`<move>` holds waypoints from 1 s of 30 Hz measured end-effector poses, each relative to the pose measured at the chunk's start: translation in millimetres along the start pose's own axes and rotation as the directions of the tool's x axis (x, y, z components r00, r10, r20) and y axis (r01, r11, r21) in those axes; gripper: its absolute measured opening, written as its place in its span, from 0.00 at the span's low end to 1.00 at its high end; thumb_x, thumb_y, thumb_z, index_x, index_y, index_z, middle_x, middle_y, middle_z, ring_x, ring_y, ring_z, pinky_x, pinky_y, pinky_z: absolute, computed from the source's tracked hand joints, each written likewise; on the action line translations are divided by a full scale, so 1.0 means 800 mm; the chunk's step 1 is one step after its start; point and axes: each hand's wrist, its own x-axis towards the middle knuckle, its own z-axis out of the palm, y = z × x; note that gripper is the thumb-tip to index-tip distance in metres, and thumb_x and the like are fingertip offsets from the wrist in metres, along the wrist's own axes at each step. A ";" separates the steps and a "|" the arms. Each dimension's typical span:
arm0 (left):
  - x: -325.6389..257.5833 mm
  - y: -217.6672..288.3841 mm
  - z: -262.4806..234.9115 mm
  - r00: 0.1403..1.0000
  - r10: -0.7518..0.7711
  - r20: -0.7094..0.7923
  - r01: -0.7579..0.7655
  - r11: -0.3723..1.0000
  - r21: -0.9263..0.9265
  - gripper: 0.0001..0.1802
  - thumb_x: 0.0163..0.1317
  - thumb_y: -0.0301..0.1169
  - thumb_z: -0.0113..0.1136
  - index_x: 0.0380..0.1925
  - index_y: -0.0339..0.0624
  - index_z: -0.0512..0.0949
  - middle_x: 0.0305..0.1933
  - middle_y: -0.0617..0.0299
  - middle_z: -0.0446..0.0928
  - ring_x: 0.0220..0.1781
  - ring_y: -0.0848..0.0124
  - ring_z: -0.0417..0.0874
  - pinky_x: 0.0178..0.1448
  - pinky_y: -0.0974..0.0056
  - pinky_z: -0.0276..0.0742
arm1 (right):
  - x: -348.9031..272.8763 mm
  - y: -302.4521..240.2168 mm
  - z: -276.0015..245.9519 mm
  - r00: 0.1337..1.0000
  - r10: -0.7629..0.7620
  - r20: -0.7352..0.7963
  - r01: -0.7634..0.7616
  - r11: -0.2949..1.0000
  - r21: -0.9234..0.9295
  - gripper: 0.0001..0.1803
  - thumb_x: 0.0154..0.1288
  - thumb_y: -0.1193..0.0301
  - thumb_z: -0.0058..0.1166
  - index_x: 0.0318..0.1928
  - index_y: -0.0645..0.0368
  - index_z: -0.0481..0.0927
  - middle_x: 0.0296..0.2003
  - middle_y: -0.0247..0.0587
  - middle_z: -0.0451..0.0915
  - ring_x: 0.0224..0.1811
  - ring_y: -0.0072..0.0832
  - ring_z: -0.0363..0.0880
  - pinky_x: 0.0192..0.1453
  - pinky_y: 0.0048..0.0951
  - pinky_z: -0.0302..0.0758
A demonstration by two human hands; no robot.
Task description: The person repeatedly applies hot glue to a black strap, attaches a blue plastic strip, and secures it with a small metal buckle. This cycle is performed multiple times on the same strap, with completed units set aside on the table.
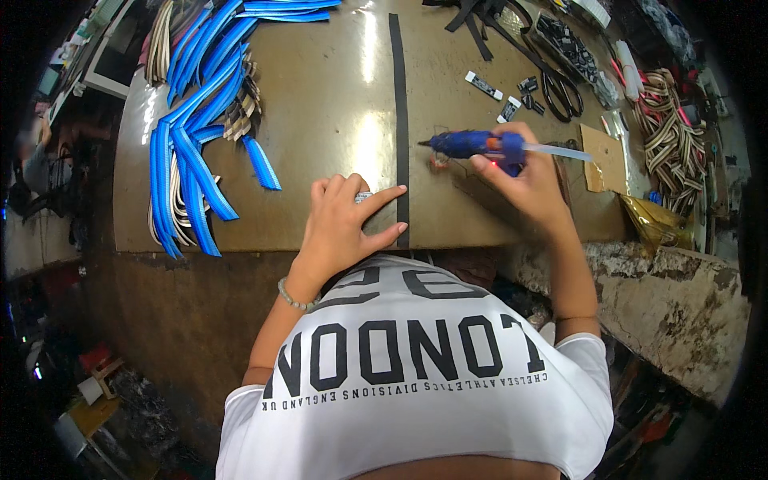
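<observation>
Dark block lettering, reading upside down to us, runs across our white T-shirt (448, 428), with a line of smaller print by it. Two small black-and-white labels (484, 85) lie on the desk (312, 96), printed too finely for us to read. A small pale piece (363, 197) with dark marks shows by the fingers of our left hand (342, 216); we cannot tell whether it is held.

The black strap (401, 104) is flat, matte and narrow, running straight from the desk's near edge toward the far side. Our left thumb and index finger are spread wide, their tips touching it. Our right hand (524, 180) is wrapped around a blue hot-glue gun (468, 146) with orange parts, a small red light and a translucent glue stick (560, 151) out the back; its dark nozzle points at the strap, just right of it.

The desk is brown and glossy, with bright reflections. Blue pale-edged straps (188, 160) pile up on the left; black-handled scissors (562, 98) and striped straps (672, 144) lie right.
</observation>
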 end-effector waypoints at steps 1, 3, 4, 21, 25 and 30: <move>0.000 0.000 0.000 1.000 -0.006 0.002 0.006 1.000 -0.005 0.26 0.50 0.47 0.71 0.51 0.62 0.83 0.32 0.63 0.66 0.38 0.65 0.68 0.50 0.59 0.60 | 0.009 -0.001 0.004 0.998 -0.010 0.058 0.010 1.000 -0.006 0.25 0.59 0.61 0.69 0.49 0.61 0.73 0.34 0.44 0.81 0.35 0.28 0.81 0.41 0.29 0.76; 0.000 0.000 0.001 1.000 -0.026 0.006 0.026 0.999 -0.036 0.27 0.48 0.47 0.73 0.52 0.63 0.83 0.31 0.63 0.65 0.38 0.64 0.67 0.50 0.59 0.59 | 0.020 0.001 0.009 0.992 -0.005 0.124 0.004 1.000 0.006 0.25 0.58 0.60 0.69 0.48 0.62 0.73 0.34 0.46 0.81 0.35 0.30 0.81 0.41 0.31 0.76; 0.000 -0.001 0.001 1.000 -0.024 0.001 0.024 0.999 -0.034 0.27 0.48 0.47 0.73 0.51 0.63 0.83 0.31 0.64 0.65 0.38 0.65 0.68 0.50 0.59 0.59 | 0.023 0.004 0.010 0.992 0.011 0.129 -0.014 1.000 0.022 0.25 0.59 0.59 0.68 0.47 0.62 0.73 0.34 0.47 0.81 0.36 0.31 0.81 0.41 0.31 0.76; 0.000 -0.003 0.002 1.000 0.001 -0.025 -0.002 0.999 -0.033 0.26 0.50 0.48 0.71 0.52 0.62 0.83 0.31 0.64 0.66 0.37 0.66 0.68 0.50 0.60 0.59 | 0.074 0.019 0.019 0.973 -0.172 0.153 0.187 0.978 -0.091 0.24 0.62 0.57 0.65 0.46 0.63 0.72 0.35 0.51 0.83 0.38 0.45 0.84 0.42 0.37 0.78; -0.004 -0.007 0.004 1.000 0.005 -0.020 -0.006 0.999 -0.043 0.26 0.51 0.48 0.70 0.52 0.60 0.83 0.31 0.64 0.66 0.37 0.66 0.68 0.51 0.60 0.58 | 0.054 0.013 0.018 0.819 -0.451 0.355 0.572 0.687 -0.448 0.22 0.64 0.63 0.62 0.52 0.61 0.73 0.45 0.50 0.83 0.44 0.44 0.85 0.47 0.37 0.80; -0.007 -0.010 -0.010 0.983 -0.165 -0.080 0.138 0.952 -0.275 0.22 0.54 0.43 0.71 0.49 0.51 0.84 0.32 0.59 0.74 0.37 0.63 0.75 0.48 0.59 0.68 | 0.000 0.060 -0.062 0.868 -0.275 -0.414 0.001 0.834 -0.552 0.18 0.68 0.68 0.59 0.55 0.61 0.74 0.45 0.44 0.80 0.47 0.34 0.78 0.54 0.32 0.73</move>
